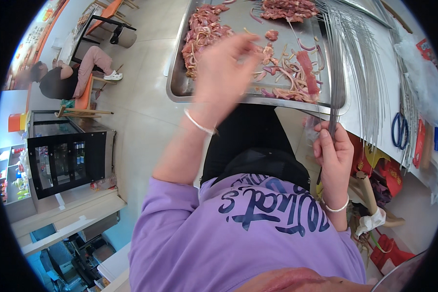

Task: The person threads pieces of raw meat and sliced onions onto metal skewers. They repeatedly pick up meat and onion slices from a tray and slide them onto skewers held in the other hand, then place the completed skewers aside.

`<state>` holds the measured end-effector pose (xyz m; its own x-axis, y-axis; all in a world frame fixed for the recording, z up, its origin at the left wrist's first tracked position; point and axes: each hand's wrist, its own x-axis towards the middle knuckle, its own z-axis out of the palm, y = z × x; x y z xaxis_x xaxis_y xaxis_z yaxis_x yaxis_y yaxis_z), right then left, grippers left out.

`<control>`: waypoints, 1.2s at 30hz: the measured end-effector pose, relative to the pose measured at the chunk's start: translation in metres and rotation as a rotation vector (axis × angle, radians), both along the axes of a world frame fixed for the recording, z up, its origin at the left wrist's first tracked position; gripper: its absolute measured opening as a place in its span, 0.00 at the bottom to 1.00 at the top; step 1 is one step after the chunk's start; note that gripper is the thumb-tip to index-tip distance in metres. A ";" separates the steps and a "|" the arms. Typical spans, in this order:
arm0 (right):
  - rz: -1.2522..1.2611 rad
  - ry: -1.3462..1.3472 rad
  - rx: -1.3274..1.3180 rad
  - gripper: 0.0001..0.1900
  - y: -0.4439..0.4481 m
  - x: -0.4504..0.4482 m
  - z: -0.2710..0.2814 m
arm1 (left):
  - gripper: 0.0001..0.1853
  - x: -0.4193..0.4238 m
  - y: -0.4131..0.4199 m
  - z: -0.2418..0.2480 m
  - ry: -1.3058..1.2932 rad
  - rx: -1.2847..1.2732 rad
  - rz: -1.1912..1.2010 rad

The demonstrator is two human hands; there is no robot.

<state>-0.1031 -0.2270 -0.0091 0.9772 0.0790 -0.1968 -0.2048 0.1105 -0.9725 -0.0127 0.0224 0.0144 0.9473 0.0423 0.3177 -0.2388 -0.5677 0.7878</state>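
My left hand (226, 69), blurred by motion, hangs over the metal tray (255, 95) with its fingers bent towards small meat pieces (266, 54). Whether anything is between its fingertips cannot be made out. My right hand (332, 149) grips a bundle of thin metal skewers (335, 80) at the tray's near right corner. A long strip of raw meat (307, 71) sits on a skewer that runs down to the same hand. Sliced red onion (286, 75) lies scattered beside it. A heap of raw meat strips (204, 33) fills the tray's left side; threaded meat (290, 9) lies at the far end.
More loose skewers (365, 73) spread over the white table at right, near blue-handled scissors (400, 130) and a clear plastic bag (419, 69). A wooden stool (367, 193) stands below. Off to the left are a seated person (64, 78), a bin (124, 36) and a drinks fridge (67, 160).
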 end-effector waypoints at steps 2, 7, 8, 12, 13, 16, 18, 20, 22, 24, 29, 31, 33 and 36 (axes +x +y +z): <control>0.020 0.012 0.009 0.06 -0.007 -0.001 -0.003 | 0.12 0.021 0.040 0.007 -0.017 0.269 0.164; 0.033 0.020 0.075 0.06 -0.006 0.000 -0.011 | 0.10 0.071 0.090 -0.012 -0.267 0.806 0.045; 0.040 0.023 0.081 0.06 -0.006 -0.001 -0.011 | 0.10 0.081 0.094 -0.017 -0.321 0.866 -0.021; 0.019 0.018 0.074 0.06 -0.006 -0.001 -0.012 | 0.10 0.100 0.087 -0.044 -0.209 0.864 -0.119; 0.020 0.016 0.067 0.06 -0.007 -0.001 -0.013 | 0.10 0.101 0.080 -0.047 -0.196 0.849 -0.142; 0.028 0.017 0.053 0.07 -0.009 0.000 -0.013 | 0.10 0.093 0.056 -0.048 -0.180 0.734 -0.257; 0.028 0.014 0.048 0.07 -0.011 0.000 -0.014 | 0.11 0.083 0.045 -0.030 -0.008 0.574 -0.251; 0.020 0.005 0.045 0.07 -0.012 -0.001 -0.015 | 0.12 0.080 0.043 -0.022 0.069 0.526 -0.207; 0.023 0.018 0.053 0.07 -0.013 -0.001 -0.015 | 0.12 0.079 0.048 -0.014 0.243 0.260 -0.190; 0.035 0.019 0.056 0.07 -0.013 -0.001 -0.014 | 0.13 0.076 0.048 -0.007 0.364 -0.129 -0.250; 0.095 0.015 0.039 0.06 -0.013 -0.004 -0.019 | 0.14 0.067 0.043 -0.001 0.629 -0.949 -0.264; 0.096 0.009 0.029 0.06 -0.011 -0.005 -0.018 | 0.14 0.060 0.036 -0.002 0.641 -1.099 -0.252; 0.098 -0.002 0.011 0.06 -0.011 -0.005 -0.018 | 0.15 0.054 0.030 0.000 0.620 -1.128 -0.282; 0.092 -0.016 -0.017 0.05 -0.013 -0.006 -0.018 | 0.16 0.048 0.025 0.004 0.601 -1.174 -0.342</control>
<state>-0.1087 -0.2405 -0.0271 0.9690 0.1654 -0.1833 -0.1977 0.0750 -0.9774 0.0352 0.0474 0.0182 0.9430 -0.2626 -0.2042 0.3167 0.5209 0.7927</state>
